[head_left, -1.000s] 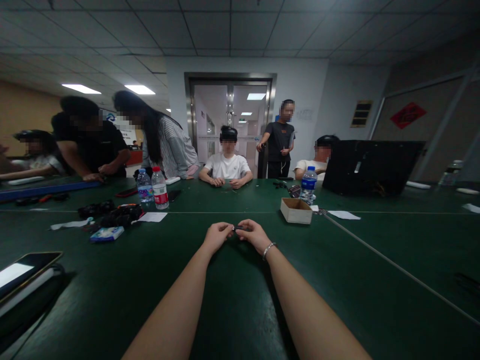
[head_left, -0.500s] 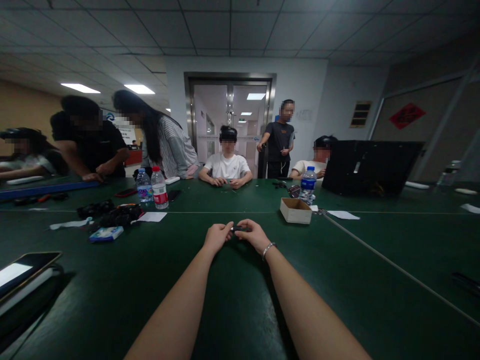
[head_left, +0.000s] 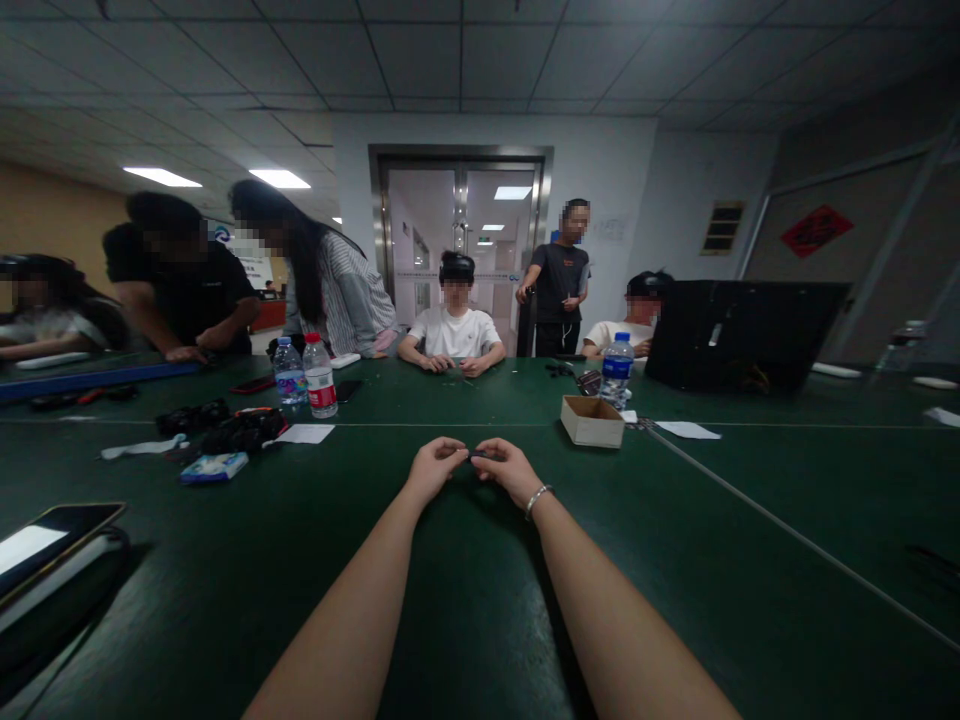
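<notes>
Over the middle of the green table, my two hands meet fingertip to fingertip. My right hand, with a silver bracelet at its wrist, pinches a small black object. From the other side, my left hand is closed in a pinch at the object's left end. Fingers cover most of it, and it is too small and dark for its kind to show.
An open cardboard box stands ahead to the right, near a blue-labelled bottle. Two bottles, a tissue pack and black gear lie ahead-left. A phone lies at near left. Several people are around the table's far side.
My left fingertips have shifted slightly right along the black object, so less of it shows between my hands. My right hand has barely moved.
</notes>
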